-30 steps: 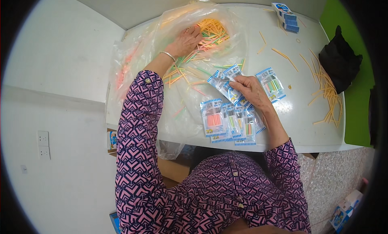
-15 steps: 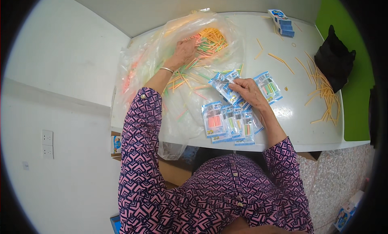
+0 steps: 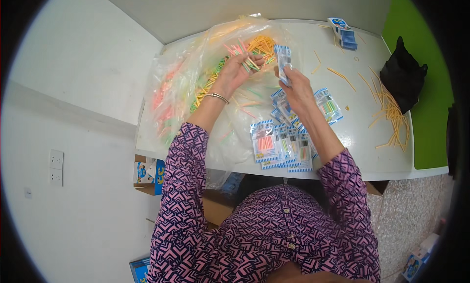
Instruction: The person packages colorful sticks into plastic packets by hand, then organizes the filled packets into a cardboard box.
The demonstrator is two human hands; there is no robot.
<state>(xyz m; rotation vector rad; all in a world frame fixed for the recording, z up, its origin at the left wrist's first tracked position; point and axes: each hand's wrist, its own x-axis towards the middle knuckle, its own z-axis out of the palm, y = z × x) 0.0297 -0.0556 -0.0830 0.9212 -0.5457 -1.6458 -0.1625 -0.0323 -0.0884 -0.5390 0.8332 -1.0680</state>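
My left hand (image 3: 236,73) is turned palm up over the plastic bag, its fingers curled round a small bunch of thin coloured sticks (image 3: 251,64) in pink, green and yellow. My right hand (image 3: 297,85) pinches one small blue-and-clear packet (image 3: 283,58), held upright beside the left fingertips. Whether that packet has anything inside cannot be made out. The large clear plastic bag (image 3: 196,48) lies wide at its mouth, with many loose sticks (image 3: 262,44) in it. Below my right wrist several packets (image 3: 265,142) with coloured sticks inside overlap on the white table.
At the table's right lie a heap of yellow sticks (image 3: 391,119) and a black bag (image 3: 402,75). A stack of blue-and-white cards or packets (image 3: 342,33) stands at the back right. Below the table's left edge is an open carton (image 3: 148,175).
My left hand has come out of the stick pile with a bunch and turned palm up. The right hand has lifted a packet off the others and carried it up towards the left hand.
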